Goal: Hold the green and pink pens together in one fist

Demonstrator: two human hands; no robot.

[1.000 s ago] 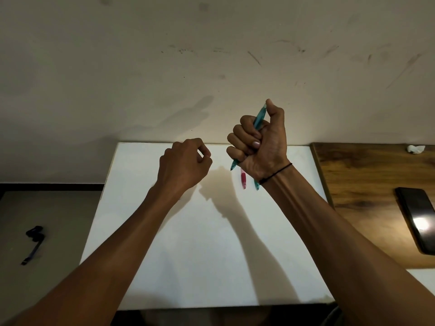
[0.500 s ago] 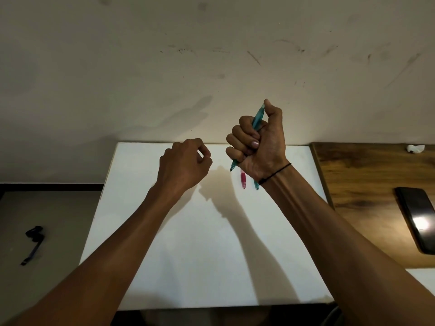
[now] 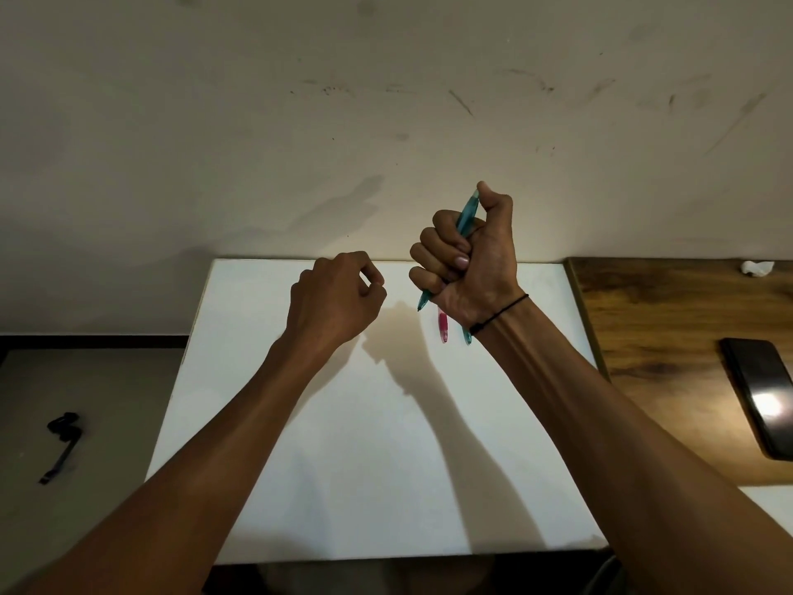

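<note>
Scuffed pale wall [image 3: 386, 100] fills the top of my feed, and below it a white board [image 3: 377, 444] lies flat, butted against a wooden desk [image 3: 669, 337] on the right.

Starting at the fingers [image 3: 433, 246] of the right hand [image 3: 470, 259]: they are clenched round a teal pen [image 3: 465, 216], fist-style, with the thumb capping its upper end. The pen's lower end pokes out under the little finger, slanting down and left, held up off the board. I cannot tell which end is the tip. The left hand [image 3: 339, 300] hangs just beside it with fingers curled in, thumb meeting the forefinger; I see nothing held in it.

On the board, partly hidden behind the right wrist, lie a pink pen [image 3: 442, 327] and another teal pen [image 3: 467, 337], side by side.

My judgement: the step in hand looks like working the top of the gripped pen with the thumb. To do it well I'd keep the four fingers wrapped firmly so the barrel can't slide, press straight along its axis rather than sideways, and keep the left hand close in case the pen needs steadying.

Further out, a dark phone [image 3: 759, 401] rests on the desk, a white scrap [image 3: 757, 267] sits near the wall, and a black strap [image 3: 62, 440] lies on the grey floor [image 3: 86, 380] at left.
</note>
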